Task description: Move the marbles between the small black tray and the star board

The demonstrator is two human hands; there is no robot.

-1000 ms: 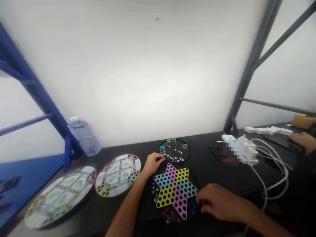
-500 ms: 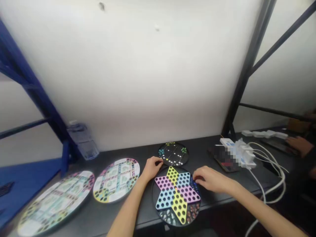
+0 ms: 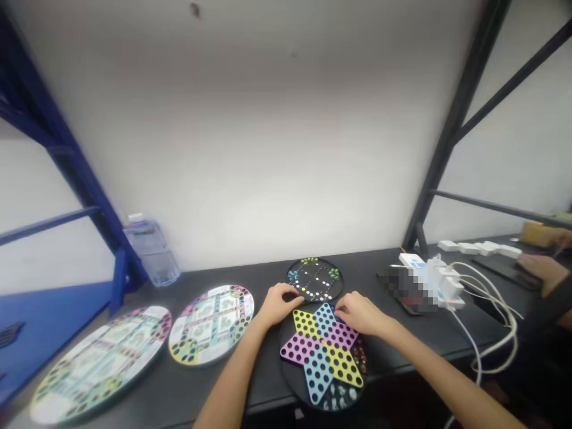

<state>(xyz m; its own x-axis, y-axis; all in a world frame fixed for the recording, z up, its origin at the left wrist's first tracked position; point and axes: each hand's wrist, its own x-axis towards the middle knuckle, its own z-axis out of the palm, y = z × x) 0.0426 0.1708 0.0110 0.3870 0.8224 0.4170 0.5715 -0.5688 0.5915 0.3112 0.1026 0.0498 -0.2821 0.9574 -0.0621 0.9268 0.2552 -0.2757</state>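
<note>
Your right hand (image 3: 360, 313) and left hand (image 3: 277, 305) are resting, fingers bent, at the far right and far left rims — whether they are pinching anything, I can't tell. Star board (image 3: 320, 357) is lying between and nearer you, both hands equally close; being round, it's giving no long axis — clear pieces (image 3: 353, 394) are sitting along its near edge.

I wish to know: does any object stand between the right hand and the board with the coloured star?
Nothing visible does. The right hand is right at the far edge of the star board; the farther black board lies beyond, not between them.
</note>
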